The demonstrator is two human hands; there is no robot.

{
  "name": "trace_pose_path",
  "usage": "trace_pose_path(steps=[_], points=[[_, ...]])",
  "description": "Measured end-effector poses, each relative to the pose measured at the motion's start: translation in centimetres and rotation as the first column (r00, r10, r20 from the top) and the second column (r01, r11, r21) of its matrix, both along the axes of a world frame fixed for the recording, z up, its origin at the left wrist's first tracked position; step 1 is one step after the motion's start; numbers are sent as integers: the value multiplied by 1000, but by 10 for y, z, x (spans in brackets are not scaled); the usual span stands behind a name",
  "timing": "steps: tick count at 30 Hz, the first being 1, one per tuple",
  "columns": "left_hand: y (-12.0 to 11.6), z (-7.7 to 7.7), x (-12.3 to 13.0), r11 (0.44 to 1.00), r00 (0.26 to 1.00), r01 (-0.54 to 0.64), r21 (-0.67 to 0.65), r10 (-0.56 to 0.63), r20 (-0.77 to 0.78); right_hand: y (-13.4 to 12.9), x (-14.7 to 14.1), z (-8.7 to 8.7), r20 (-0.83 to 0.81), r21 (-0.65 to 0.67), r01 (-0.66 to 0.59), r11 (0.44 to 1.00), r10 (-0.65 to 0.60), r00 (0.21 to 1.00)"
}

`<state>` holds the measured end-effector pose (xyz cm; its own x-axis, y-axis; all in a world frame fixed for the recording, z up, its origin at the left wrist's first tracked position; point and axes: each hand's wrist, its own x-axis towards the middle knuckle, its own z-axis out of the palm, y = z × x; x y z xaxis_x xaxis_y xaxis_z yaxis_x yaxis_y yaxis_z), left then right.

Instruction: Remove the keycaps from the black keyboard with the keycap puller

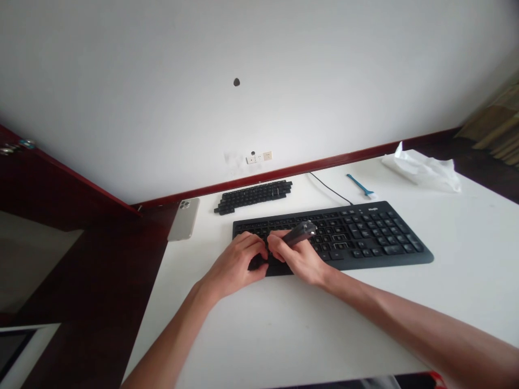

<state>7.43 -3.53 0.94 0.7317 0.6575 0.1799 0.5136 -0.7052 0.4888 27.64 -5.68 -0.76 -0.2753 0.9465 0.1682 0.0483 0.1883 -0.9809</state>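
Observation:
My left hand [237, 266] rests with curled fingers on the left part of a black computer keyboard [365, 235], and whatever lies under the fingertips is hidden. My right hand [298, 258] sits beside it over the same keys, gripping a dark grey handheld tool [302, 232] whose tip is hidden among my fingers. A pile of black keycaps [253, 196] lies behind the keyboard on the white desk [405, 319]. The keyboard's cable [328, 188] runs back from its far edge.
A white-backed smartphone [184, 219] lies at the desk's left edge. Further right are a small blue-handled brush [359, 185] and crumpled white tissue [424, 170]. Dark red skirting [292, 168] runs along the white wall behind the desk.

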Motion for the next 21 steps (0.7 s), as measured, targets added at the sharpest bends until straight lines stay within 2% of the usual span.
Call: trace_pose_path(steps=[5,12,21], points=[[7,2,-12,995,998,-59,-80,58,-10,-3,-1,1,128,-14,-45,999,46,991],[11,1,-15,996,1000,-14,-86,12,-20,-3,3,6,293,-3,-91,996,88,952],[9,-4,-15,996,1000,-31,-79,31,-5,0,4,5,367,29,-154,988,133,921]])
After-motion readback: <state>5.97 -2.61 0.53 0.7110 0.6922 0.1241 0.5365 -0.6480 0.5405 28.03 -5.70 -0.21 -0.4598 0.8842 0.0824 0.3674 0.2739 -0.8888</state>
